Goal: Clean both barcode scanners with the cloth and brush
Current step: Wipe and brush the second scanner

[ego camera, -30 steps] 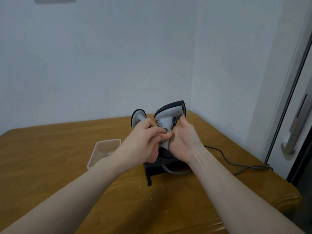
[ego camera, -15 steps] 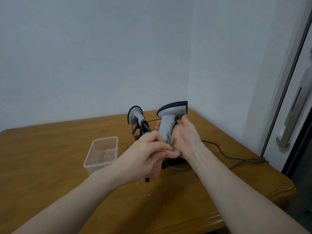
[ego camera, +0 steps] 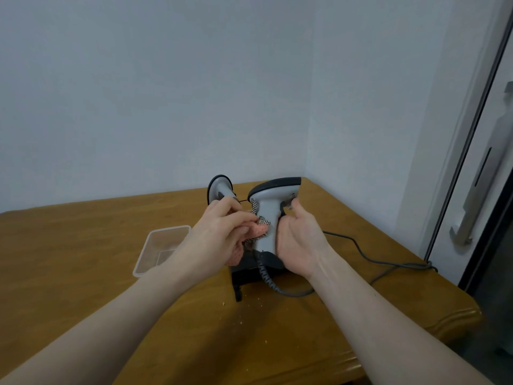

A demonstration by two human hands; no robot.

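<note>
A grey barcode scanner (ego camera: 268, 211) with a dark head stands upright above the table. My right hand (ego camera: 298, 237) grips its handle from the right side. My left hand (ego camera: 222, 232) is shut on a patterned cloth (ego camera: 259, 227) and presses it against the left side of the handle. A second grey scanner (ego camera: 220, 188) stands behind my left hand, partly hidden. A dark stand or base (ego camera: 251, 269) sits under my hands. No brush can be made out.
A clear plastic container (ego camera: 155, 250) sits to the left on the wooden table (ego camera: 83, 259). A grey cable (ego camera: 372, 258) runs from the scanner to the table's right edge. Small crumbs lie near the stand. A wall corner stands behind, a door frame to the right.
My left hand with the cloth has slid back up along the handle of the held scanner. The scanner stays in my right hand.
</note>
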